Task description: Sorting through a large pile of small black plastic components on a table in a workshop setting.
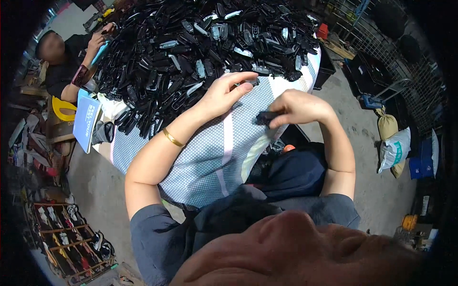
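1. The person's right hand (298, 108) is curled shut around a small black plastic part (265, 117), pinched between thumb and fingertips so that one end pokes out toward the left hand; held like that, the part sits just above the cloth, close to the body where it can be looked at
2. The left hand (228, 93) lies open and loose, fingers stretched toward the near edge of the heap and holding nothing; the fingertips rest at, or just short of, the nearest loose pieces (whether they touch is hard to tell), which suits a hand placed to draw the next piece out
3. A thin gold bangle (172, 137) circles the left wrist
4. Both hands work over a pale blue dotted cloth (210, 157) with a pink stripe, spread across the table; the strip nearest the person lies bare, giving room for the hands
5. Beyond the hands, a big heap of black parts (191, 52), some with silvery faces, covers the far half of the cloth, within reach of both arms
6. At the far left corner another person (62, 57) sits in dark clothes, one hand at the heap's edge
7. To the right, on the concrete floor, stand filled sacks (393, 145); wire racks (381, 43) line the wall
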{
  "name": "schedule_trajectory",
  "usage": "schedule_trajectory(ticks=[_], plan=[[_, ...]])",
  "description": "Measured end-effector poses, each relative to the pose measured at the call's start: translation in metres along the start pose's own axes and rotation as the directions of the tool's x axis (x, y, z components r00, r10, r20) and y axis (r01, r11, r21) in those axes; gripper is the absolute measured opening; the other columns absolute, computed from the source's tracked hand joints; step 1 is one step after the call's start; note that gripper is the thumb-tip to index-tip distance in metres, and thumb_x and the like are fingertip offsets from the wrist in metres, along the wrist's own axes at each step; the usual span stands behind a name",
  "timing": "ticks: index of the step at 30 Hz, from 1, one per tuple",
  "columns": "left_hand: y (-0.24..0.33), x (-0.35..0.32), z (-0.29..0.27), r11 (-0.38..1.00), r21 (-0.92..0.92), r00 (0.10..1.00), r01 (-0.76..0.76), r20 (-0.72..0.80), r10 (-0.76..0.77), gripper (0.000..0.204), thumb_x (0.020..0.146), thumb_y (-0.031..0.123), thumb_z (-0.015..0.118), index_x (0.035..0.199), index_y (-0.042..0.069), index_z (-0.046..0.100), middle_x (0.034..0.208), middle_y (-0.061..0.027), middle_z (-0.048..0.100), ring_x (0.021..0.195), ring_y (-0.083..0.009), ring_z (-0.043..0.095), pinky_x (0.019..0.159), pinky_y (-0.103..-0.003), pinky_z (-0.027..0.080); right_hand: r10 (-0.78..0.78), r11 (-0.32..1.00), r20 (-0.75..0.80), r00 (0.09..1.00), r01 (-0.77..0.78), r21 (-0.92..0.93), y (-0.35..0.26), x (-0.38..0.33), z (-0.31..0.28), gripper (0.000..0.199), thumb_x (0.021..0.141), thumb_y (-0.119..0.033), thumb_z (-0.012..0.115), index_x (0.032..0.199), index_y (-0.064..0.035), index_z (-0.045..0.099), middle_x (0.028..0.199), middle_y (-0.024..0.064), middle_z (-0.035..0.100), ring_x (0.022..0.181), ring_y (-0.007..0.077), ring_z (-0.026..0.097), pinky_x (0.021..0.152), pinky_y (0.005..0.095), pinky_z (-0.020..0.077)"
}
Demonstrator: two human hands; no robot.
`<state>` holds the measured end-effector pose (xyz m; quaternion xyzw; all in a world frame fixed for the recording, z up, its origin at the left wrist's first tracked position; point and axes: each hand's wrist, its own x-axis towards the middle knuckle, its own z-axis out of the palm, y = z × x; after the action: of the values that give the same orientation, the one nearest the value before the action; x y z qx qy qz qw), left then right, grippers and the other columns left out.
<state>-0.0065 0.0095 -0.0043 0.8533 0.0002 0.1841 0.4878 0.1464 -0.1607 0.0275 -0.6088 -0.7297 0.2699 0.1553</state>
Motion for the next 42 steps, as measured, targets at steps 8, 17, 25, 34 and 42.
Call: schedule_trajectory(ticks=[8, 17, 25, 34, 42], plan=[[-0.010, 0.008, 0.022, 0.689, 0.683, 0.950, -0.241, 0.021, 0.311, 0.034, 0.071, 0.008, 0.063, 0.103, -0.001, 0.054, 0.095, -0.0140, 0.055, 0.090, -0.0304, 0.048, 0.083, -0.038, 0.041, 0.019, 0.999, -0.141, 0.990, -0.024, -0.031, 0.023, -0.001, -0.029, 0.032, 0.072, -0.026, 0.072, 0.091, -0.0011, 0.064, 0.082, 0.0108, 0.065, 0.074, 0.0184, 0.063, 0.063, 0.0303, 0.0484], [-0.009, 0.004, 0.028, 0.780, 0.591, 0.973, -0.206, 0.041, 0.226, 0.021, 0.072, 0.005, 0.060, 0.089, 0.001, 0.049, 0.087, -0.0139, 0.054, 0.086, -0.0317, 0.048, 0.077, -0.038, 0.042, -0.217, 0.709, -0.793, 0.569, -0.467, -0.529, 0.127, 0.065, -0.106, 0.034, 0.072, -0.006, 0.058, 0.106, -0.0104, 0.060, 0.099, 0.0100, 0.062, 0.089, 0.0313, 0.056, 0.077, 0.0381, 0.0469], [0.003, -0.001, 0.023, 0.986, 0.119, 0.986, 0.113, -0.139, -0.096, 0.033, 0.071, 0.004, 0.068, 0.098, -0.002, 0.051, 0.081, -0.0113, 0.058, 0.076, -0.0210, 0.057, 0.068, -0.032, 0.047, -0.230, 0.704, -0.723, 0.651, -0.402, -0.586, 0.109, 0.069, -0.116, 0.039, 0.070, -0.010, 0.063, 0.109, -0.0123, 0.058, 0.089, 0.0102, 0.059, 0.083, 0.0305, 0.057, 0.074, 0.0372, 0.0479], [-0.004, 0.004, 0.010, 0.751, -0.630, 0.925, 0.197, -0.135, -0.356, 0.030, 0.083, 0.001, 0.057, 0.112, 0.000, 0.055, 0.092, -0.0058, 0.059, 0.071, -0.0089, 0.059, 0.065, -0.020, 0.052, 0.280, 0.635, -0.558, 0.781, 0.286, 0.718, 0.013, 0.052, -0.030, 0.025, 0.079, -0.014, 0.064, 0.094, -0.0018, 0.049, 0.067, 0.0060, 0.056, 0.050, 0.0131, 0.058, 0.044, 0.0249, 0.0475], [-0.003, 0.001, 0.006, 0.871, -0.486, 0.921, 0.064, -0.307, -0.239, 0.027, 0.080, 0.003, 0.060, 0.106, -0.001, 0.059, 0.094, -0.0060, 0.055, 0.075, -0.0112, 0.061, 0.067, -0.021, 0.051, 0.291, 0.721, -0.615, 0.733, 0.255, 0.644, 0.011, 0.053, 0.014, 0.021, 0.082, -0.013, 0.063, 0.097, 0.0014, 0.059, 0.080, 0.0047, 0.060, 0.069, 0.0098, 0.058, 0.061, 0.0225, 0.0481]])
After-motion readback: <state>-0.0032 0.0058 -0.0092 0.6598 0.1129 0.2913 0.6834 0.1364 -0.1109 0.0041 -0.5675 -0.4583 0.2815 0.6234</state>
